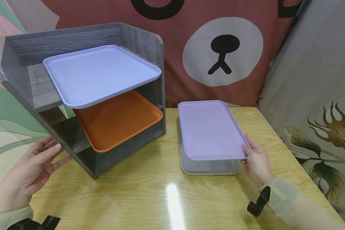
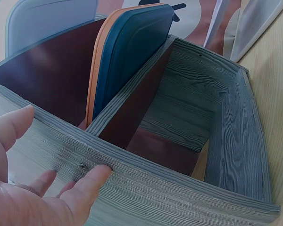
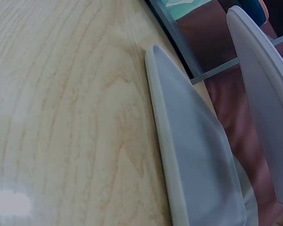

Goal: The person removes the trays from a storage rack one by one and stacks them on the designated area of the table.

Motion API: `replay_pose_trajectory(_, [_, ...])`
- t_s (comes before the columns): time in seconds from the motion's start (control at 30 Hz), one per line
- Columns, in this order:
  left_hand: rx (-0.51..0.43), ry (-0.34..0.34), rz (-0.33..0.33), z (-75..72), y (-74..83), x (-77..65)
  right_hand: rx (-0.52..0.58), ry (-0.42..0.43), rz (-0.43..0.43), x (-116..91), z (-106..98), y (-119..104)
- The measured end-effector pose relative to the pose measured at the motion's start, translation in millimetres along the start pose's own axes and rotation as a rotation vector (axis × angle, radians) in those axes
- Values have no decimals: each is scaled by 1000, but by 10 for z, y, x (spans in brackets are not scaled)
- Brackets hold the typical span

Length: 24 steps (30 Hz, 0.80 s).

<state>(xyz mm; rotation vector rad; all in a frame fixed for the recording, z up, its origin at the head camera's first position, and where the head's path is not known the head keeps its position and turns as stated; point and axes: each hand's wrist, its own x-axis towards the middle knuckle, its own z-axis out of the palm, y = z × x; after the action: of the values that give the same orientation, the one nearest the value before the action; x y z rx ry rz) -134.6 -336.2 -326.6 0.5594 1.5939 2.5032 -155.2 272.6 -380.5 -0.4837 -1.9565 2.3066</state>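
My right hand (image 1: 257,161) pinches the near right corner of a light purple tray (image 1: 208,131). That tray is tilted above a grey tray (image 1: 210,167) lying on the table; the right wrist view shows a gap between the purple tray (image 3: 269,108) and the grey one (image 3: 193,141). With fingers spread and fairly straight, my left hand (image 1: 31,174) rests against the outer left side of a grey wooden shelf (image 1: 141,41). A pale blue tray (image 1: 103,75) sits on its top level. Below, an orange tray (image 1: 120,123) juts out, with a dark teal tray (image 2: 134,52) under it.
The lowest shelf compartment (image 2: 174,113) shows bare wood inside. A light wood table (image 1: 132,198) carries everything, with its right edge beside a flowered curtain (image 1: 319,111). Behind stands a cloth with a bear face (image 1: 175,41).
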Motion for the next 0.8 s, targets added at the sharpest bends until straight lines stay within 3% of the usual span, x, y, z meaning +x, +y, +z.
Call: replay_pose_trajectory(0.8, [-16,6,1,8,1,-2,-105,39,94,-8,-13,191])
